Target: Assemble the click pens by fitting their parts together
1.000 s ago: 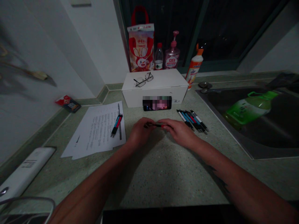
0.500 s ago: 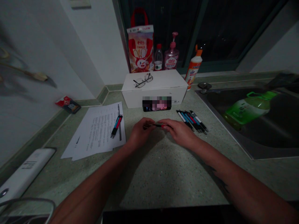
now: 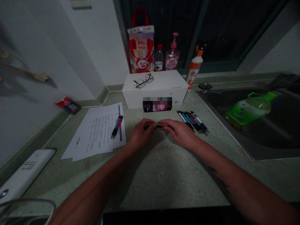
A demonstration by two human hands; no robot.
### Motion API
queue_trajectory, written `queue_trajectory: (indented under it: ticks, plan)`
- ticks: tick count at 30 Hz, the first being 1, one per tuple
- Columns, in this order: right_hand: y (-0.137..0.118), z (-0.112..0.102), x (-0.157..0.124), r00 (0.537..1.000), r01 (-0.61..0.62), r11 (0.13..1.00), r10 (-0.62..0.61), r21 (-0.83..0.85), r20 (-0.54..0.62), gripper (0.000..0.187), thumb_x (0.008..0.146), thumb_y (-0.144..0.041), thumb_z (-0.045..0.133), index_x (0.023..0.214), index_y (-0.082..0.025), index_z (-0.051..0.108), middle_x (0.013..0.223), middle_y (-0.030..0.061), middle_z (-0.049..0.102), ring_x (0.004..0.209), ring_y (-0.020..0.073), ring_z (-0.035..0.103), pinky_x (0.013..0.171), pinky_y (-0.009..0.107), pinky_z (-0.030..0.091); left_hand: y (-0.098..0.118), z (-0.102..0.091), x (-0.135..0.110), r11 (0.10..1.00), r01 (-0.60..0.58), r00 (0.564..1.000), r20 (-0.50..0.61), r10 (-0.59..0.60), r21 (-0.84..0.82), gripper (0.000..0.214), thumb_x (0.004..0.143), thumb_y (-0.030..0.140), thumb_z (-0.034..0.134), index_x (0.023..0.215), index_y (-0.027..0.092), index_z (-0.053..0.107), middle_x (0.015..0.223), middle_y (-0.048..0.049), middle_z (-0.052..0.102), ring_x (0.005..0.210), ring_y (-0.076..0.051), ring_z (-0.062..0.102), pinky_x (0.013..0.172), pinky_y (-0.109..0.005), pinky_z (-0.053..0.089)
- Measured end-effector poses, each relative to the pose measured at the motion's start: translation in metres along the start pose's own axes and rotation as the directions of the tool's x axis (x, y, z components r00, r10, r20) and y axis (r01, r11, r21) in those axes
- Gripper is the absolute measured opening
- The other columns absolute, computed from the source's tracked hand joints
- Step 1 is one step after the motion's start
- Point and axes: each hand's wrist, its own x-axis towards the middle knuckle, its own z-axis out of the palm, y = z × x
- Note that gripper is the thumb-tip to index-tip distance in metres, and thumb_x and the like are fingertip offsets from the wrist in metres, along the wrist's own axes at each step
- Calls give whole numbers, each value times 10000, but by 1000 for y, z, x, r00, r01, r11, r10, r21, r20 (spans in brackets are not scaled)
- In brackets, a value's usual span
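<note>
Between my two hands, just above the counter, lies a black-and-red pen [image 3: 160, 126]. My left hand [image 3: 143, 131] pinches its left end, and my right hand [image 3: 176, 128] grips the red part on the right. Fingers hide both ends of the pen. Several pens [image 3: 192, 122] with blue, red and white barrels lie side by side to the right of my right hand. Left of my left hand, a blue pen [image 3: 115, 126] and a red pen [image 3: 119, 123] rest on printed paper sheets [image 3: 93, 131].
A phone [image 3: 157, 107] leans against a white box [image 3: 154, 90] with glasses [image 3: 144, 81] on top. Bottles and a red bag [image 3: 141, 50] stand behind. The sink [image 3: 234, 140] at right holds a green jug [image 3: 250, 107]. A white power strip [image 3: 30, 168] lies at left.
The fingers of my left hand have shifted slightly on the pen, covering more of its left end. My right hand keeps its place.
</note>
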Motion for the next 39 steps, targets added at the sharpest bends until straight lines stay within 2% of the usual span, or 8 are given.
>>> queue_trajectory:
  ticks: [10,19,23,26,28,31,33,39]
  plan:
    - [1,0,0,1000,12,999,-12,-33,16,300,1021,-244,506,1278,-253,660,1203,72,761,1108,256,711,954,420,538,1,1,0,999,1,1000,12,-2,45,81,856,284,657,873,209,683,862,-44,749,810,-199,697,786,-344,544]
    - [3,-1,1,997,-72,995,70,71,25,307,984,-215,544,1261,-247,674,999,48,792,926,218,736,832,363,543,6,-2,-1,991,-41,999,-14,43,126,51,838,252,669,841,218,707,835,-26,745,781,-196,683,765,-338,527]
    - [11,-9,6,958,-204,961,235,186,-164,242,890,-381,705,1056,-208,740,855,57,769,769,217,717,725,362,559,5,-2,0,994,-44,995,-85,53,102,64,839,258,662,863,209,695,834,-32,732,764,-186,665,751,-343,524]
    - [16,-13,11,893,-223,862,368,456,-259,378,781,-508,790,967,-186,720,758,45,735,689,213,708,632,355,584,5,0,-1,998,-23,998,-56,25,52,75,815,261,688,866,208,671,810,-24,720,756,-182,667,737,-334,529]
    - [16,-12,13,878,-170,772,401,613,-262,482,747,-553,806,1046,-190,701,728,20,721,684,212,716,599,348,606,6,1,-3,999,-30,1000,8,30,21,86,798,250,703,854,210,651,810,-20,723,756,-180,672,734,-330,534]
    - [13,-7,13,882,-122,694,404,710,-244,624,763,-556,794,1260,-205,657,792,23,741,758,225,747,607,353,638,8,3,-7,998,-69,995,70,69,0,96,789,242,711,828,219,627,796,-20,722,727,-174,662,721,-330,532]
    - [11,-4,12,894,-132,679,396,723,-208,655,810,-536,754,1359,-205,621,855,47,755,784,227,757,617,353,646,9,4,-9,996,-84,993,82,84,-3,91,791,240,705,821,223,621,787,-27,720,715,-174,656,709,-331,527]
    - [10,-4,11,898,-155,688,398,709,-189,621,854,-475,704,1397,-185,623,895,63,758,764,211,754,616,347,649,7,6,-10,997,-70,990,126,66,26,108,798,266,686,854,217,608,791,-14,702,729,-175,645,707,-322,511]
